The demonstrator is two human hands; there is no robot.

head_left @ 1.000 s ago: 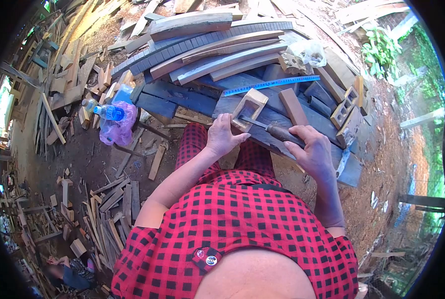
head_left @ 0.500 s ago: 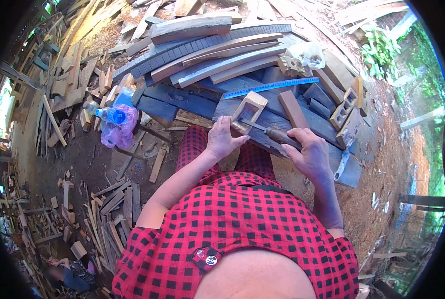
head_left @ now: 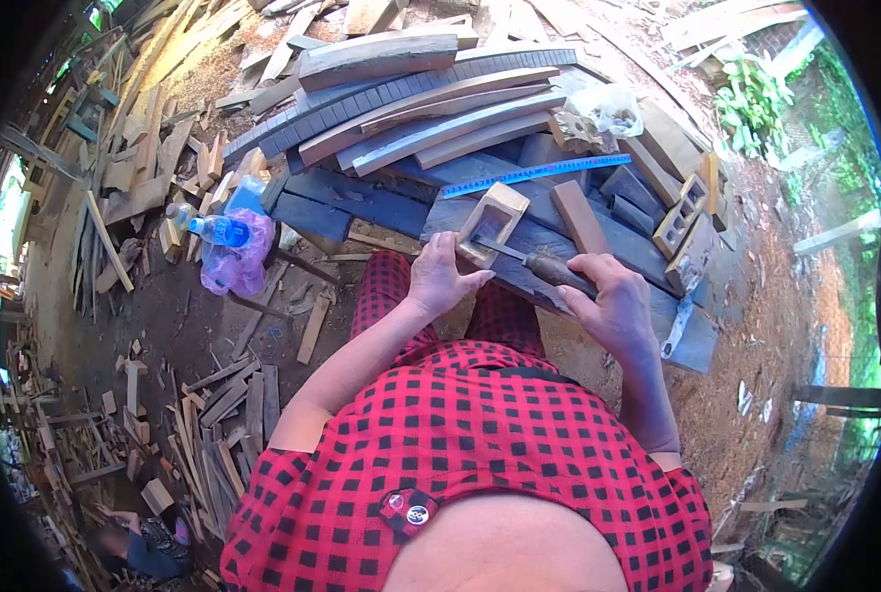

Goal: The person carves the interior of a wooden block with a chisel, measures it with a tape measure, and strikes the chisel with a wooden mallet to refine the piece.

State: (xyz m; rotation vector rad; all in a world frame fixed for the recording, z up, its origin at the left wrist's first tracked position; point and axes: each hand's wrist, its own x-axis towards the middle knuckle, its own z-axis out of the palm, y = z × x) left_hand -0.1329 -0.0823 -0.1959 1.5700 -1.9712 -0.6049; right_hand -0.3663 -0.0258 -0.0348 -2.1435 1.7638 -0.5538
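Observation:
A pale wooden block (head_left: 507, 200) with a rectangular hollow cut into it rests near the front edge of the dark workbench (head_left: 541, 240). My left hand (head_left: 442, 280) grips the block's near end, fingers over its side and thumb toward me. In my right hand (head_left: 615, 298) is the wooden handle of a chisel (head_left: 557, 270), its metal blade pointing left. The blade's tip reaches into the near part of the hollow. A reddish-brown wood block (head_left: 579, 217) lies just beyond the chisel. Behind the hollowed block stretches a blue measuring tape (head_left: 534, 175).
Curved boards (head_left: 440, 113) are stacked at the bench's far side. Blocks with square holes (head_left: 679, 217) sit at the right, near a wooden mallet-like piece (head_left: 695, 259). Left stand plastic bottles (head_left: 225, 231) in a pink bag (head_left: 238, 271). Scrap wood (head_left: 238, 405) litters the ground; another person (head_left: 144, 548) is lower left.

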